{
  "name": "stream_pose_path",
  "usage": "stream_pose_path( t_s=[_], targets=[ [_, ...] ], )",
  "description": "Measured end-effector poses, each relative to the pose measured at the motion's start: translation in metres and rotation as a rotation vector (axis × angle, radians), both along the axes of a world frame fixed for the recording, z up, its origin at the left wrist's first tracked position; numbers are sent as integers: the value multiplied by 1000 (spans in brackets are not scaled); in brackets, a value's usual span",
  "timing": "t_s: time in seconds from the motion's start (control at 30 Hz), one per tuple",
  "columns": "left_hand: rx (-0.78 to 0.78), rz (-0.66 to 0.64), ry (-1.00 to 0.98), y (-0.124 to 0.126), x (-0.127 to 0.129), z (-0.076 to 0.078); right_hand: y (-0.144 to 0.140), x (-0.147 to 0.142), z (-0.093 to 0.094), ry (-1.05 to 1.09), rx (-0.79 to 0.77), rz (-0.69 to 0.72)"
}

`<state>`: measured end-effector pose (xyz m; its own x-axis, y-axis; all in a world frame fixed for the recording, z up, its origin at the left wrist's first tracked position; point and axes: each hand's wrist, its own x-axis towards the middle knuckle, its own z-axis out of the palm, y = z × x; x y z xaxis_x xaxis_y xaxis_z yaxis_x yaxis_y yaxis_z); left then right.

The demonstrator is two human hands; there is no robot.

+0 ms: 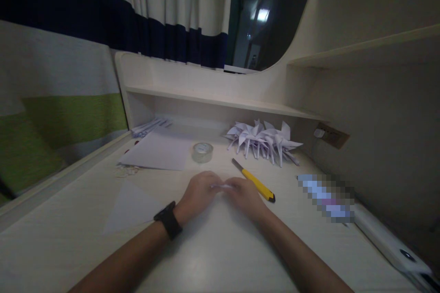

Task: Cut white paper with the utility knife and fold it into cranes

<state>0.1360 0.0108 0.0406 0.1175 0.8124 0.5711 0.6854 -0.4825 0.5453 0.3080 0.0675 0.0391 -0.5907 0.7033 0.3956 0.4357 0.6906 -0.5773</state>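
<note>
Both hands meet over the middle of the desk, closed on one thin piece of white paper (225, 186). My left hand (202, 192), with a black watch (168, 219) at the wrist, grips its left end. My right hand (245, 197) pinches the other end; most of the paper is hidden by my fingers. Just right of that hand lies a yellow box cutter (258, 184) with its blade out. Beyond my hands stands a roll of clear tape (202, 152). A loose white sheet (129, 206) lies flat left of my left wrist.
Folded paper pinwheels (257, 139) are heaped at the back right. A stack of white paper (161, 149) lies back left, near rolled paper strips (149, 127). A white device (388, 238) runs along the right edge. A low shelf (206, 96) spans the back.
</note>
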Motion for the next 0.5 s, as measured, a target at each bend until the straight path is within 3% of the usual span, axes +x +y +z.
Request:
stream_pose_path(
  t_s=[0.13, 0.33, 0.5],
  targets=[
    [31, -27, 7, 2, -2, -3, 0, 2, 4, 14, -163, 76],
    [51, -64, 55, 2, -2, -1, 9, 6, 1, 15, -288, 207],
    [42, -67, 110, -1, -2, 1, 15, 6, -3, 2, -282, 112]
  ],
)
